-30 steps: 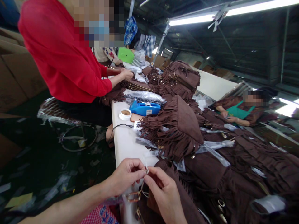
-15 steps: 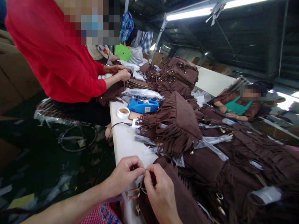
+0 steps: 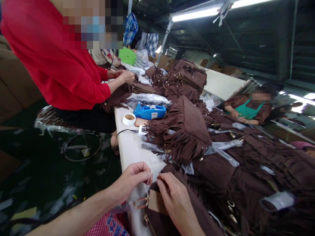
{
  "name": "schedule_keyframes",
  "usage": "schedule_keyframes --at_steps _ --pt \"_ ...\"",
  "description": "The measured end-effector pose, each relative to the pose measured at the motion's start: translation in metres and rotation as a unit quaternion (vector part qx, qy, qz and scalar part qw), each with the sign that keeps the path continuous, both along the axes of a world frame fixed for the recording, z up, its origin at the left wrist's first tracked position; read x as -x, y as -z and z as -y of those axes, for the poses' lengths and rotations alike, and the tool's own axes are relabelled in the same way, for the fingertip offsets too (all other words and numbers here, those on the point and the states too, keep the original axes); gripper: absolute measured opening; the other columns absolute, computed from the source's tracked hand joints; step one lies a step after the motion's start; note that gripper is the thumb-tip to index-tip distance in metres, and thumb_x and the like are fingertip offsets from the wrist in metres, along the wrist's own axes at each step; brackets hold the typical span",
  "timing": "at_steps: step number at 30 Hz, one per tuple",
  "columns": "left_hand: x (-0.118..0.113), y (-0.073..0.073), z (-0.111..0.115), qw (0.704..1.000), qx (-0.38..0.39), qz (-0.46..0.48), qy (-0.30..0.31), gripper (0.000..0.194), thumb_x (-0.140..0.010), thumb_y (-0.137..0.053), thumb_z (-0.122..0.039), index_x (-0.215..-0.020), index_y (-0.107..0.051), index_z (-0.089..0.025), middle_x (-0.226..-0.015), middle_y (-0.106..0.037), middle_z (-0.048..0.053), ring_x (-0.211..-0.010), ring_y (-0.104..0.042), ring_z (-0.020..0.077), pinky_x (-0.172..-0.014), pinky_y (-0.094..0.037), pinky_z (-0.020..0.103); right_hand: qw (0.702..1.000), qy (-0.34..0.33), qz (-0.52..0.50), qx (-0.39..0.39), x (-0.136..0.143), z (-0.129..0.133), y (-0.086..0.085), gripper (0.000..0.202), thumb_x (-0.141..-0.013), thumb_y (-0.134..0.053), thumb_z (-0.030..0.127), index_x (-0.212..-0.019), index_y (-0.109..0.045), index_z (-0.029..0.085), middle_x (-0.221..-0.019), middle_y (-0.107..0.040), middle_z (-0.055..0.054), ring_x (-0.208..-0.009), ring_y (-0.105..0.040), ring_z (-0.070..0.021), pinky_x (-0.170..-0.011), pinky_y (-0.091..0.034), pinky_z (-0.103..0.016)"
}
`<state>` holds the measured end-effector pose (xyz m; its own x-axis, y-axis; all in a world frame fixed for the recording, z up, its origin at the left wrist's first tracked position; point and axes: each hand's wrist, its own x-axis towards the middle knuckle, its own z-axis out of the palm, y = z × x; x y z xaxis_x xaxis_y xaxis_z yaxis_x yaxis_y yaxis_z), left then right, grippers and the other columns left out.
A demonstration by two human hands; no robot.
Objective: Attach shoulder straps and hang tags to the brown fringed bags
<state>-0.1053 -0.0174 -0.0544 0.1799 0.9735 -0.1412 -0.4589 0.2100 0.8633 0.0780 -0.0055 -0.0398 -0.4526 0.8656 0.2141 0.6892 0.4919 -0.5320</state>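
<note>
"String first: where is the white string (image 3: 148, 185), measured from the blue tape dispenser (image 3: 151, 112)?"

"On its near side, well apart from it. By size, start with the white desk (image 3: 131, 152): it bears the dispenser and runs out on that near side."

"Next?"

"One co-worker in a red top (image 3: 61, 83), left of the dispenser. Then a brown fringed bag (image 3: 195, 123), just right of it, strands hanging toward it."

"Hands?"

"Both on the dispenser's near side. Left hand (image 3: 135, 178) pinches the string between thumb and fingertip. Right hand (image 3: 176, 195) has curled fingers close by; I can't tell whether they grip anything."

"Smaller?"

"White round tub (image 3: 129, 119), just left of the dispenser. Gold buckle (image 3: 140, 207), farther out from it than the left hand, with the string reaching down to it."
</note>
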Motion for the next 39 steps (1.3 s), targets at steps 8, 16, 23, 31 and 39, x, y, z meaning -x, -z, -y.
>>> schedule_keyframes --at_steps 8,16,23,31,39 --pt "0.000 -0.003 -0.001 0.988 -0.121 -0.099 -0.008 0.020 -0.074 -0.069 -0.030 -0.064 -0.060 -0.015 -0.081 -0.055 0.001 -0.080 -0.051 0.0157 -0.077 -0.037 0.026 0.990 -0.021 -0.120 0.069 0.000 0.014 -0.015 0.019 -0.095 -0.053 0.027 -0.094 -0.072 0.024 -0.095 -0.071 -0.002 -0.086 -0.068 -0.0147 -0.077 -0.049 -0.019" --pt "-0.001 -0.001 0.000 0.961 -0.183 -0.203 -0.052 0.014 -0.077 -0.064 -0.023 -0.065 -0.060 -0.016 -0.079 -0.055 0.001 -0.079 -0.053 0.0161 -0.075 -0.038 0.026 0.989 0.036 -0.139 -0.016 0.024 0.012 -0.001 0.024 -0.094 -0.048 0.022 -0.073 -0.060 0.020 -0.070 -0.059 0.001 -0.062 -0.056 -0.0126 -0.058 -0.041 -0.021" --pt "-0.003 0.001 -0.002 0.988 -0.124 -0.090 -0.029 0.020 -0.080 -0.066 -0.030 -0.069 -0.055 -0.016 -0.074 -0.053 0.000 -0.071 -0.048 0.0132 -0.069 -0.037 0.023 0.982 0.061 0.009 -0.178 0.020 0.003 0.011 0.024 -0.096 -0.038 0.018 -0.077 -0.052 0.021 -0.070 -0.057 -0.001 -0.060 -0.057 -0.0155 -0.058 -0.040 -0.025" --pt "-0.006 0.011 -0.003 0.979 0.031 0.186 0.071 0.033 -0.073 -0.080 -0.036 -0.074 -0.056 -0.014 -0.072 -0.068 0.005 -0.063 -0.061 0.0118 -0.066 -0.047 0.022 0.981 -0.005 0.128 -0.145 -0.001 0.002 0.012 0.029 -0.097 -0.035 0.018 -0.082 -0.059 0.021 -0.078 -0.067 -0.004 -0.067 -0.066 -0.0179 -0.059 -0.050 -0.027" --pt "0.002 0.012 -0.002 0.979 0.053 0.170 0.101 0.027 -0.071 -0.082 -0.030 -0.072 -0.062 -0.012 -0.086 -0.074 0.012 -0.051 -0.062 0.0089 -0.047 -0.047 0.015 0.929 -0.126 0.222 -0.268 -0.045 0.019 0.011 0.027 -0.096 -0.047 0.029 -0.115 -0.062 0.018 -0.106 -0.074 -0.009 -0.089 -0.072 -0.0221 -0.074 -0.059 -0.029"
